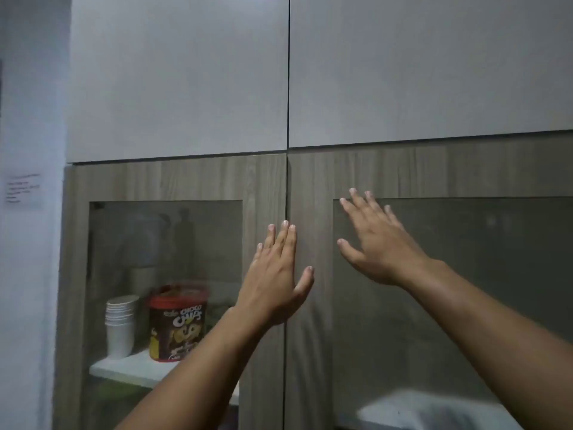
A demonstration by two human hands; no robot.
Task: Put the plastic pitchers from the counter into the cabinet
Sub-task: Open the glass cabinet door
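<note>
While both arms reach up toward the cabinet [192, 181], its two wood-grain doors with glass panes stand shut, meeting at a dark vertical seam. The left hand [274, 279] lies flat over that seam, palm to the wood, its fingers straight and pressed close together with the thumb angled out to the right. The right hand [376, 243] is raised against the right-hand door [434, 169], at the upper left corner of its glass pane; its fingers are spread apart and slanted up to the left, thumb held out below them. Neither hand holds anything. Whether the palms actually touch the doors cannot be told for certain.

Behind the left-hand pane, on a white shelf [124, 367], stand a stack of white paper cups [121, 324] and, just beside it to the right, a red-lidded tub of Choco Chips [176, 324]. No plastic pitcher shows in this view, and neither does the counter. Above the doors run two plain pale upper panels [179, 76]. A small paper note [23, 187] hangs on the wall to the left, its writing too blurred to read.
</note>
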